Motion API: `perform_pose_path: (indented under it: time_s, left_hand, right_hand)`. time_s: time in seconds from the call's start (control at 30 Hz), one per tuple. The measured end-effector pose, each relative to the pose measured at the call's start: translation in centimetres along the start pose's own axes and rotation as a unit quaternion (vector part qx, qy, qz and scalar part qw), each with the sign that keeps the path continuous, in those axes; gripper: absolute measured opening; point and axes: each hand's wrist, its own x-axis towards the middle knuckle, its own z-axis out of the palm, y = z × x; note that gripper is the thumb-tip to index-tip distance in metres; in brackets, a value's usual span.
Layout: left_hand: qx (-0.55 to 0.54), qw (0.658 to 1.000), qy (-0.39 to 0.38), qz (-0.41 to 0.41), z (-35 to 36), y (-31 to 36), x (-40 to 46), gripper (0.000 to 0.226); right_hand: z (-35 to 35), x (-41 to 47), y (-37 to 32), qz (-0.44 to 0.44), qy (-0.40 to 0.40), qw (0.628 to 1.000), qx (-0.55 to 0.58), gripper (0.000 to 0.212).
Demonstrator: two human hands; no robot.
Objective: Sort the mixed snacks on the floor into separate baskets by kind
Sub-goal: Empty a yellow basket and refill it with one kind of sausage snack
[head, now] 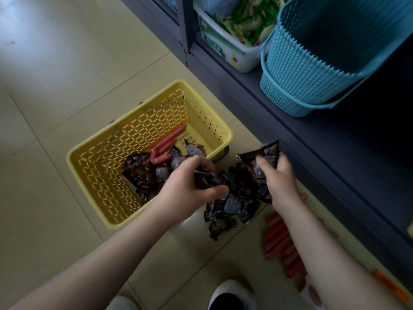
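Note:
A yellow basket [89, 166] stands on the floor holding dark snack packets [143, 171] and a few red sausage sticks [166, 142]. Beside it on the floor lies a pile of dark packets [232, 204]. My left hand [187, 186] reaches over the basket's near corner and pinches a dark packet at the pile's edge. My right hand [279, 180] grips a bunch of dark packets [261, 155] lifted above the pile. More red sausage sticks [279, 240] lie on the floor under my right forearm.
A dark shelf unit [335, 153] runs along the right. On it stand stacked blue woven baskets [312, 63] and a white bin [232, 50] of green-and-white packets. A shoe [230, 296] shows at the bottom. An orange item [391, 285] lies at the lower right.

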Motion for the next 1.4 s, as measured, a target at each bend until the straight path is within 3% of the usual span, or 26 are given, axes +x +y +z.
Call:
perform_pose_path:
  time_s: [0.07, 0.13, 0.3, 0.37, 0.47, 0.53, 0.63, 0.73, 0.8, 0.87, 0.93, 1.0, 1.07, 1.13, 1.3, 1.4]
  left_hand:
    - [-0.038, 0.998, -0.040, -0.038, 2.0, -1.1, 0.0, 0.037]
    - [-0.040, 0.996, -0.057, -0.056, 3.6, -2.5, 0.3, 0.038]
    - [0.063, 0.994, -0.084, -0.026, 6.4, -6.2, 1.7, 0.045]
    - [0.113, 0.986, -0.116, -0.049, 7.2, -7.5, 2.2, 0.052]
    - [0.205, 0.967, -0.140, -0.055, 7.4, -8.4, 2.2, 0.065]
    - [0.220, 0.969, -0.113, 0.001, 6.4, -7.8, 1.3, 0.059]
    - [0.101, 0.984, -0.076, 0.123, 2.8, -4.9, -1.3, 0.039]
    - [0.076, 0.973, 0.042, 0.212, -2.3, -3.1, -2.2, 0.025]
    - [0.105, 0.975, 0.124, 0.154, -5.0, -3.6, -1.0, 0.021]
    - [0.169, 0.975, 0.142, 0.016, -6.7, -5.5, 1.3, 0.033]
    - [0.219, 0.962, 0.072, -0.146, -7.5, -8.4, 3.9, 0.057]
    - [0.271, 0.933, -0.017, -0.235, -7.5, -11.0, 5.7, 0.081]
    - [0.339, 0.904, -0.059, -0.253, -7.0, -12.8, 7.1, 0.100]
    - [0.385, 0.886, -0.056, -0.253, -6.4, -13.5, 7.9, 0.105]
    - [0.359, 0.879, -0.058, -0.309, -5.4, -13.7, 8.5, 0.100]
    - [0.297, 0.894, -0.045, -0.332, -5.1, -14.1, 8.0, 0.080]
  right_hand:
    - [-0.7, 1.1, 2.5, 0.043, -0.015, 0.990, -0.135, 0.056]
    - [-0.5, 1.8, 4.4, 0.028, -0.047, 0.973, -0.223, 0.059]
    - [-0.1, 2.0, 4.8, -0.096, -0.025, 0.885, -0.455, 0.057]
    - [0.2, 1.2, 3.3, -0.184, -0.006, 0.886, -0.427, 0.046]
    - [1.5, -0.5, 0.1, -0.322, -0.045, 0.887, -0.327, 0.026]
    - [2.8, -1.5, -2.2, -0.399, -0.078, 0.864, -0.296, 0.025]
    - [5.3, -2.1, -4.5, -0.473, -0.107, 0.824, -0.293, 0.024]
    - [7.9, -1.5, -6.1, -0.471, -0.162, 0.803, -0.326, 0.023]
    - [9.7, -0.5, -6.7, -0.409, -0.232, 0.796, -0.381, 0.022]
    - [11.2, 0.6, -7.0, -0.340, -0.300, 0.769, -0.451, 0.022]
    - [12.3, 1.3, -7.1, -0.312, -0.323, 0.714, -0.537, 0.022]
    - [12.8, 1.7, -6.8, -0.291, -0.325, 0.682, -0.587, 0.022]
    - [12.7, 1.7, -6.7, -0.293, -0.308, 0.688, -0.587, 0.023]
    - [12.5, 1.5, -6.6, -0.327, -0.282, 0.695, -0.574, 0.024]
    - [12.3, 1.2, -6.7, -0.355, -0.265, 0.694, -0.568, 0.027]
    - [12.3, 1.1, -6.9, -0.351, -0.264, 0.691, -0.574, 0.028]
